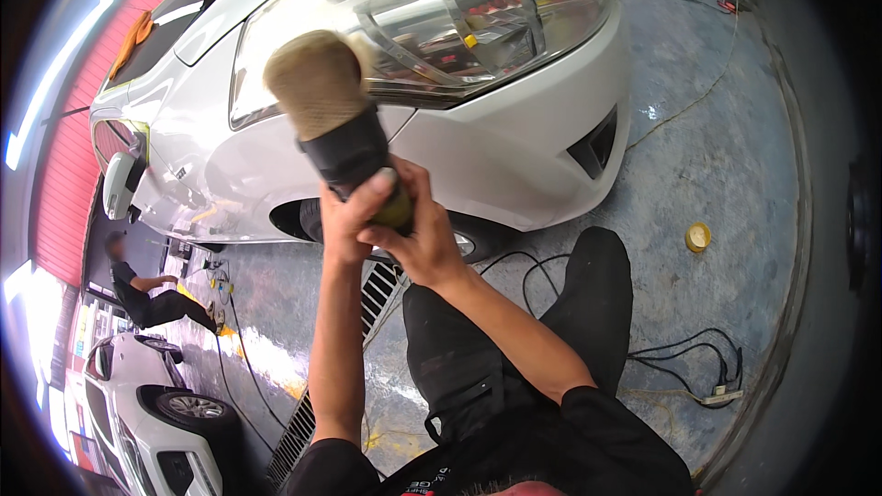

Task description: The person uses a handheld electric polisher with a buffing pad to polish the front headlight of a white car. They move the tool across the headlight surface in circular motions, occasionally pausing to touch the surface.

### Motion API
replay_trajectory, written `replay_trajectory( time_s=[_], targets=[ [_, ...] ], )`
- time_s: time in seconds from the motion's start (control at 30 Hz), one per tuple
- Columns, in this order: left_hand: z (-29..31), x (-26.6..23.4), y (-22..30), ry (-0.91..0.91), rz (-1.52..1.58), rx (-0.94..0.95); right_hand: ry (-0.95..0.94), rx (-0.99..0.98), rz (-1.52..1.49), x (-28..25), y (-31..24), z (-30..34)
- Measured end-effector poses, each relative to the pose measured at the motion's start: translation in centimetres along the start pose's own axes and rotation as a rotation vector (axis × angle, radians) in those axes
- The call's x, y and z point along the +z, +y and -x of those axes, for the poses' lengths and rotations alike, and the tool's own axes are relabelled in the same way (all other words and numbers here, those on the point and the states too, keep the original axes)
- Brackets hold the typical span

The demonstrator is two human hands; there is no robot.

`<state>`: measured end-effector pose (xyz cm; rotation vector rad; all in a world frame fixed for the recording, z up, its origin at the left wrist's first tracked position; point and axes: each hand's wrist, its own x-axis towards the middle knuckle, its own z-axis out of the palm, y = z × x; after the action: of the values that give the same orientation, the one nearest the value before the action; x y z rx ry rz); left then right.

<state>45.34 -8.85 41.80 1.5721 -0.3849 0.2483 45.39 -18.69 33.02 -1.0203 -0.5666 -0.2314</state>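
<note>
Both of my hands are wrapped round the dark handle of a power polisher [335,119], which has a tan, rounded head and a black collar. My left hand [347,225] closes on it from the left side, thumb along the body. From the right, my right hand [427,234] grips the same handle. The tool's head overlaps the rear lower edge of a clear headlight [478,28] on a white car [514,147]. Slight blur softens the head, and its working face is hidden; I cannot tell whether it touches the car.
Black cables [689,349] and a power strip [721,395] lie on the floor at right, near a small yellow tub [698,237]. A floor grate [299,436] runs left of my legs. Another person [152,289] crouches far left, above a second white car [152,413].
</note>
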Motion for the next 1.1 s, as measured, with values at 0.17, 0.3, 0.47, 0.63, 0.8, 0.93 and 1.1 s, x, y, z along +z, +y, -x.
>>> replay_trajectory(
  time_s=[0.17,0.3,0.47,0.63,0.8,0.93,1.1],
  targets=[
    [0.3,-0.9,0.0,0.046,0.178,0.061,-0.229,0.055,-0.102,-1.3,-1.3,-0.9],
    [0.3,2.5,-0.5,0.065,-0.029,-0.027,-0.065,-0.081,-0.229,-2.6,1.0,0.3],
    [-0.3,9.0,0.0,-0.011,-0.357,-0.135,0.203,-0.153,-0.254,-4.7,4.2,3.7],
    [-2.6,13.6,-2.3,-0.123,-0.542,-0.022,0.451,-0.004,-0.630,-7.2,6.0,3.6],
    [-3.5,14.9,-2.3,-0.149,-0.627,-0.110,0.414,-0.004,-0.664,-8.9,4.5,3.2],
    [-2.9,13.7,-2.2,-0.140,-0.521,-0.041,0.413,0.031,-0.618,-8.2,5.2,3.5],
    [-1.7,12.0,-1.2,-0.110,-0.430,-0.051,0.312,-0.069,-0.579,-7.0,6.7,4.1]
  ],
)
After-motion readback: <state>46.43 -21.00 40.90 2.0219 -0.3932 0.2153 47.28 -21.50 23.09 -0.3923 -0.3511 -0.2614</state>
